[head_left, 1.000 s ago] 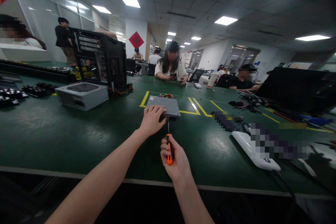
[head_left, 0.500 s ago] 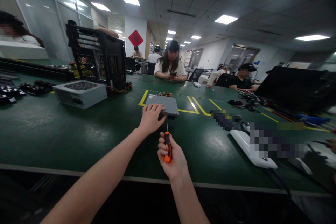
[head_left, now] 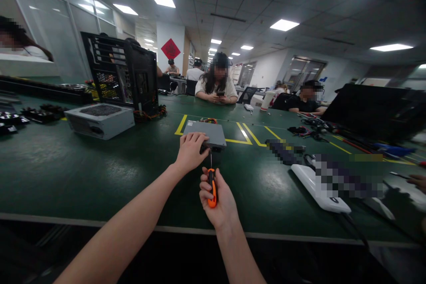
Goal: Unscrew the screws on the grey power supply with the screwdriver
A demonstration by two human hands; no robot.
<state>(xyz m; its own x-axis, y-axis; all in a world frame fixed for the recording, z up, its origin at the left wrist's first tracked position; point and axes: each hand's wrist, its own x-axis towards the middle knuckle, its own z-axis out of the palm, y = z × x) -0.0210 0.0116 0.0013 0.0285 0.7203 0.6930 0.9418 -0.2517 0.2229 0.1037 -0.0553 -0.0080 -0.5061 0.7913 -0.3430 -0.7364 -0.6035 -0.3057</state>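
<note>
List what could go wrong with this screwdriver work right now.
The screwdriver in the right hand could slip at the metal box's near side and jab the left hand, whose thumb lies close to the shaft.

The box might also slide or turn under pressure: it sits on a smooth-looking tabletop, with only the left hand on it.

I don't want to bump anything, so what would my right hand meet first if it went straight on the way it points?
The grey metal box, probably: the right hand points the screwdriver at its near side, beside the left hand. Whether the screwdriver touches it yet is unclear.
</note>
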